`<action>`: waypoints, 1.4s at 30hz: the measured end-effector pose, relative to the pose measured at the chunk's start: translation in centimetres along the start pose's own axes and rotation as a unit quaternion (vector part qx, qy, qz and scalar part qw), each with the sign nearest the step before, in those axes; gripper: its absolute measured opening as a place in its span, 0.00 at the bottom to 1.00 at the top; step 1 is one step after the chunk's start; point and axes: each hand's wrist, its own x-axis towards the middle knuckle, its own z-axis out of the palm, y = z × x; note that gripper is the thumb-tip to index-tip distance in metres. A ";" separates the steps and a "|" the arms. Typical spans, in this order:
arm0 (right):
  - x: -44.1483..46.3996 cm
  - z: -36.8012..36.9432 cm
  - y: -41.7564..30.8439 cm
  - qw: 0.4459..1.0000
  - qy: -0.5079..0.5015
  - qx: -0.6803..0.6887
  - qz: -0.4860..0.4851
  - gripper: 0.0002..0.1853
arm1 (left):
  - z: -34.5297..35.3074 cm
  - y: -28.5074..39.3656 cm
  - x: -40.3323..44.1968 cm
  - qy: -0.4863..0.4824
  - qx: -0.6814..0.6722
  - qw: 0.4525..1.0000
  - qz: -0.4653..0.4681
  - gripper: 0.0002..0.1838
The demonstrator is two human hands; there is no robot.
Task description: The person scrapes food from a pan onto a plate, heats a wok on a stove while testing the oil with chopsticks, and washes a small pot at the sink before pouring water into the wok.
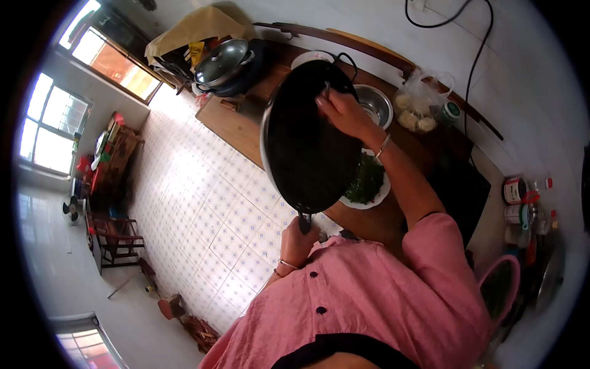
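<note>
A large black pan (pixel 307 147) is tilted steeply on its side above the edge of the wooden counter. My left hand (pixel 299 243) is closed around the pan's lower handle. Inside the pan, near its upper right part, my right hand (pixel 345 112) pinches a small object that is too dark to make out. Partly hidden behind the pan, a white plate (pixel 385 187) holds chopped greens (pixel 367 178). A metal bowl (pixel 382 107) stands beyond my right hand.
A lidded pot (pixel 224 63) stands at the counter's far left end. Near the wall are a plastic bag of pale round items (pixel 415 111) and a green-lidded jar (pixel 452 111). Jars (pixel 514 190) line the right side. Tiled floor (pixel 184 178) lies left of the counter (pixel 230 126).
</note>
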 end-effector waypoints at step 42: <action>-1.6 1.0 -5.4 0.981 -0.127 0.148 0.007 0.15 | 0.2 0.1 0.3 0.008 0.012 1.000 0.024 0.16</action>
